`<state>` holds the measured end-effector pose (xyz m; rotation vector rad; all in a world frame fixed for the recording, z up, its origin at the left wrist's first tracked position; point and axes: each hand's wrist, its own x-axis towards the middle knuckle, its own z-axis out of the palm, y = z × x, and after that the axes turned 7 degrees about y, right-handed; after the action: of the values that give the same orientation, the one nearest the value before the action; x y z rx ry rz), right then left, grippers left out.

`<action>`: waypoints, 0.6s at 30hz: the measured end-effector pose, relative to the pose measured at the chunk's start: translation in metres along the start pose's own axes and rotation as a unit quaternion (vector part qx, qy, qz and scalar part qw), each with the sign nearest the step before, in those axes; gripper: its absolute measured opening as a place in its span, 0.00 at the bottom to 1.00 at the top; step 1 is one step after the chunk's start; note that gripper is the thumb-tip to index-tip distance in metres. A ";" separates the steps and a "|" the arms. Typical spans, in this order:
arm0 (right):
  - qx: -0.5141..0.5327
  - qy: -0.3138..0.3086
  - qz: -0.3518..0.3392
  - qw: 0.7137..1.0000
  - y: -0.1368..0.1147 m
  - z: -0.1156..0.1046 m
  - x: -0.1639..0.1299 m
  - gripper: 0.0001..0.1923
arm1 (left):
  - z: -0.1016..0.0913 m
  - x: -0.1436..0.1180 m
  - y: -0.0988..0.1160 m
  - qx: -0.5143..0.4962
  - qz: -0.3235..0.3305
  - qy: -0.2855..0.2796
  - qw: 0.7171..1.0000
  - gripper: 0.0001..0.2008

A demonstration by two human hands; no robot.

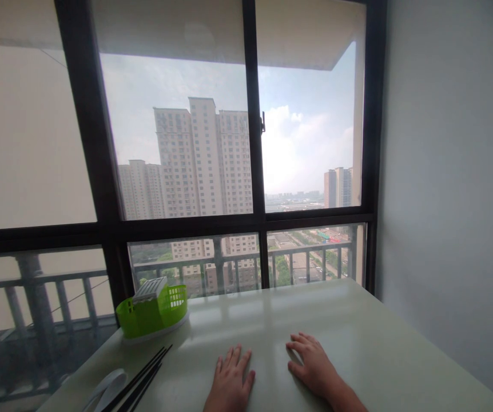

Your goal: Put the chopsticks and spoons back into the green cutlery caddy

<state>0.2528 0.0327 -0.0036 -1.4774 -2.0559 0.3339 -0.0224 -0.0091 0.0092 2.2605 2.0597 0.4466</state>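
Observation:
My left hand (230, 382) rests palm down on the pale table (370, 349), its fingers stretched out and holding nothing. To the right of it, my right hand (311, 364) also lies on the tabletop, empty, with the thumb apart from the slightly bent fingers. Left of my left hand are several dark chopsticks (143, 375), lying slanted. Beside them is a white spoon-like utensil (111, 384), partly cut off by the lower edge of the view. A green basket (152, 315) with perforated sides and a pale slatted top piece stands at the table's far left corner.
Behind the table is a dark-framed window (258, 171), with a railing (238, 266) and tall buildings (203, 160) outside. A plain wall (448, 171) borders the table on the right. The table's left edge runs near the chopsticks and white utensil.

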 end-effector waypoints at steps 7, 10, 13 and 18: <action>-0.007 0.001 0.003 1.000 -0.004 -0.004 -0.001 0.28 | 0.005 0.001 -0.003 -0.005 0.003 0.009 1.000 0.31; -0.006 0.001 0.003 1.000 -0.004 -0.004 -0.001 0.28 | 0.007 0.002 -0.005 -0.004 0.003 0.012 1.000 0.31; -0.003 0.000 0.003 1.000 -0.004 -0.003 -0.001 0.28 | 0.008 0.002 -0.005 -0.004 0.004 0.011 1.000 0.31; -0.003 -0.001 0.004 1.000 -0.003 -0.002 -0.001 0.28 | 0.006 0.001 -0.004 -0.002 0.003 0.007 1.000 0.31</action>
<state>0.2518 0.0304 -0.0009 -1.4903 -2.0542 0.3344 -0.0252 -0.0071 0.0026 2.2674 2.0577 0.4672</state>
